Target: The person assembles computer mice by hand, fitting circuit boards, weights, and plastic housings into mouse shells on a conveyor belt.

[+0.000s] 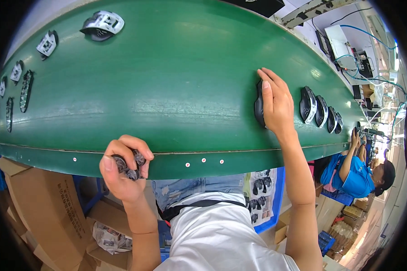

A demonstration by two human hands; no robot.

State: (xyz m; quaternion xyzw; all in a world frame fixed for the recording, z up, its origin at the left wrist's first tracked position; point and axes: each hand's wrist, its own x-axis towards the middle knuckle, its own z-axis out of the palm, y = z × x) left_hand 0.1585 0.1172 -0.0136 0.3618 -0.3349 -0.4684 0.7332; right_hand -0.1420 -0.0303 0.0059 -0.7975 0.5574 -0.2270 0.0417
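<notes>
On the green, smooth work surface [190,90], right of the middle in the head view, lies a black, curved, plastic-looking shell [259,107], its left edge showing and the rest under the right hand [279,105]; it looks light and stiff, probably a little slippery where its skin is smooth; its long side edges seem the surest hold, thumb along one, fingers along the other; the right arm reaches forward, fingers nearly straight and close together, thumb beside them; whether they grip the shell or merely rest on it, I cannot tell.

By the surface's near edge, the left hand [122,184] is curled mostly closed around several small, round, dark, glossy pieces [119,163]; these look light, rigid and apt to slip, best pinched singly by the rim; its forearm rises from below, elbow low, the pieces showing between thumb and fingers.
</notes>
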